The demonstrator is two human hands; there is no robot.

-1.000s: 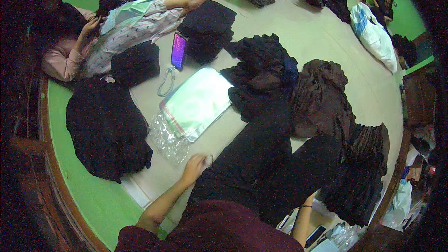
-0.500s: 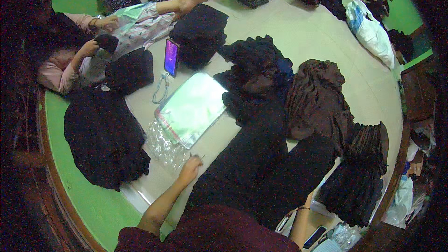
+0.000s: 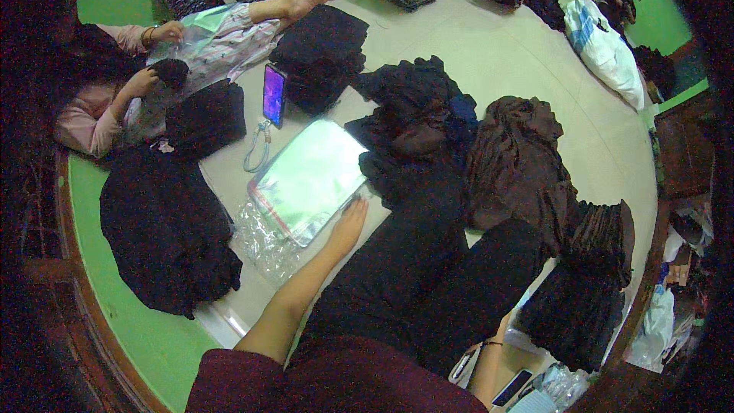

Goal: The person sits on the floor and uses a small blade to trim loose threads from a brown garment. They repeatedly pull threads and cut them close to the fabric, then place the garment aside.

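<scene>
My left hand [image 3: 352, 223] reaches forward with its fingers stretched out, at the right edge of a flat stack of shiny clear plastic bags [image 3: 310, 176]. Nothing shows in its grip. Crumpled clear plastic [image 3: 264, 243] lies against the near left side of the stack. My right hand [image 3: 502, 326] is down beside my right leg, next to a pile of folded black cloth [image 3: 577, 313]; its fingers are hidden behind my leg and the cloth. Just past the stack lies a heap of dark garments [image 3: 417, 118], with a brown cloth heap [image 3: 516, 153] to its right.
At the left a co-worker's hands [image 3: 145, 82] hold black cloth and plastic. A lit phone [image 3: 274, 95] with a strap stands beyond the bags. A large black cloth pile [image 3: 164, 233] is at left. Another phone [image 3: 512, 388] lies by my right forearm. A white sack [image 3: 604, 53] rests far right.
My left hand has moved from the crumpled plastic, forward and right, to the right edge of the bag stack, and its fingers have straightened. A co-worker's far hand has shifted slightly.
</scene>
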